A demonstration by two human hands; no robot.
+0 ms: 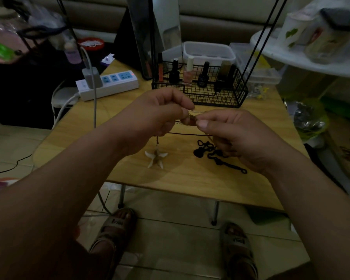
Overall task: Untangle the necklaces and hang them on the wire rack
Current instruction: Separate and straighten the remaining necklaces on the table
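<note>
Necklaces (191,118) knotted into a small tangle are being held above the middle of a wooden table (190,186), caught between a person's two bare hands; the left hand (156,116) is curling its fingers and pinching the knot between thumb and forefinger, while the right hand (236,136) is pinching the same knot from the other side with thumb and forefinger, its remaining fingers folding under the palm; a thin cord is dropping from the left hand to a white star-shaped pendant (156,157) lying at the tabletop below; a black cord necklace (216,156) is lying in loose loops on the wood, partly hidden beneath the right hand; a black wire rack (200,93) is standing on the far side of the table, just behind the hands, with nail polish bottles (188,72) sitting upright in its basket; a white power strip (109,83) is lying at the table's far left corner; sandalled feet (115,225) are showing on the tiled floor under the near edge
</note>
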